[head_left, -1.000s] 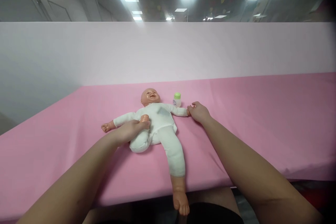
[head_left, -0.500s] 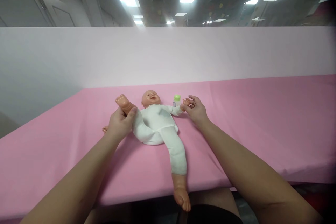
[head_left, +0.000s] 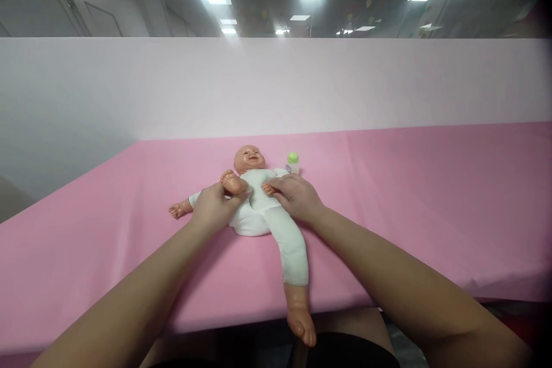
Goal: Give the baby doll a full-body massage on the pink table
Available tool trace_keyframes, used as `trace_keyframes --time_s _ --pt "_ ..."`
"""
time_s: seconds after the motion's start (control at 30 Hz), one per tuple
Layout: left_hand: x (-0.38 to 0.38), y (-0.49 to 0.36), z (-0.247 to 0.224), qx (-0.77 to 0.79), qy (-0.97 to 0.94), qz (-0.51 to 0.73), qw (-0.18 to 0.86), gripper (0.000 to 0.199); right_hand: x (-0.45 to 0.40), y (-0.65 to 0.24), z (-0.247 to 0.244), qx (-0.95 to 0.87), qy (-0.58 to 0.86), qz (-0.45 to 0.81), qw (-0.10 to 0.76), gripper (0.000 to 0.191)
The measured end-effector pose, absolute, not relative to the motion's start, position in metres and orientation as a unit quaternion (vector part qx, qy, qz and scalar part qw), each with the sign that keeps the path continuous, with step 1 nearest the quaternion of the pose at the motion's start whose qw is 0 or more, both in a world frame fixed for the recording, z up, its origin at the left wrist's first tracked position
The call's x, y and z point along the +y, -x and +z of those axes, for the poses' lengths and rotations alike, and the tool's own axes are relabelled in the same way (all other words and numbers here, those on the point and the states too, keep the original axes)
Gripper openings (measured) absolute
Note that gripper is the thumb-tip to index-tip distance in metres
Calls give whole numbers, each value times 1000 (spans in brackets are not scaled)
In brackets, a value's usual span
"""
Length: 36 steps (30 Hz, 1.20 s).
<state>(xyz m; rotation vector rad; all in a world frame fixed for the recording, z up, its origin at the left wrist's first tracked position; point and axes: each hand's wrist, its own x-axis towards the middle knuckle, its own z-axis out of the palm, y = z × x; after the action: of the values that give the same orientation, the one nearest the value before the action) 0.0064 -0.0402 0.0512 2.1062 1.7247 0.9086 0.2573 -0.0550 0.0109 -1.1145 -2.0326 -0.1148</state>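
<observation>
Pink cloth covers the long table [head_left: 431, 195], and a baby doll [head_left: 259, 207] in a soft white suit lies on its back in the middle of it, head away from the person.

The left hand [head_left: 213, 210] is closed around one doll leg and has it bent up, so the bare foot [head_left: 234, 183] sits over the doll's tummy. The right hand [head_left: 295, 198] is closed on the doll's little hand [head_left: 269, 188] and holds it across the chest, just beside that foot. So hand and foot are brought close together over the body. The doll's other arm [head_left: 183, 207] lies flat out to the side, and the other leg [head_left: 295, 270] stretches toward the person, with its foot hanging past the table edge.

It looks like the step of folding the doll's limbs in. A next move calls for a soft, steady hold, because the stuffed leg is floppy and the plastic foot is smooth and could slip out.

One small bottle [head_left: 292, 163] with a green cap stands upright near the doll's head, a little apart from it. The cap is on. I cannot tell what is inside, because it is too small to see. A pale wall [head_left: 388, 86] stands behind the table.
</observation>
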Motion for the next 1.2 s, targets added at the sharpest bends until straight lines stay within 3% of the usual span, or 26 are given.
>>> trace_keyframes --time_s 0.17,0.3,0.53,0.7,0.83,0.97,1.2 --pt "-40 -7 50 591 -726 324 135 49 -49 -261 4 -825 439 -76 347 37" --pt "-40 -6 49 580 -719 351 151 50 -47 -265 2 -820 445 -38 357 46" --pt "-33 12 50 543 -647 474 250 58 -43 -286 3 -651 538 131 519 42" --pt "-29 23 55 496 -626 525 294 54 -27 -319 -7 -488 583 231 607 59" --pt "-28 26 58 457 -673 472 339 48 -16 -338 -14 -402 631 284 599 59" --pt "-33 23 62 429 -731 335 411 51 -16 -345 -16 -399 662 313 552 44" --pt "-47 12 66 403 -753 204 479 47 -20 -354 -19 -464 702 261 473 34"
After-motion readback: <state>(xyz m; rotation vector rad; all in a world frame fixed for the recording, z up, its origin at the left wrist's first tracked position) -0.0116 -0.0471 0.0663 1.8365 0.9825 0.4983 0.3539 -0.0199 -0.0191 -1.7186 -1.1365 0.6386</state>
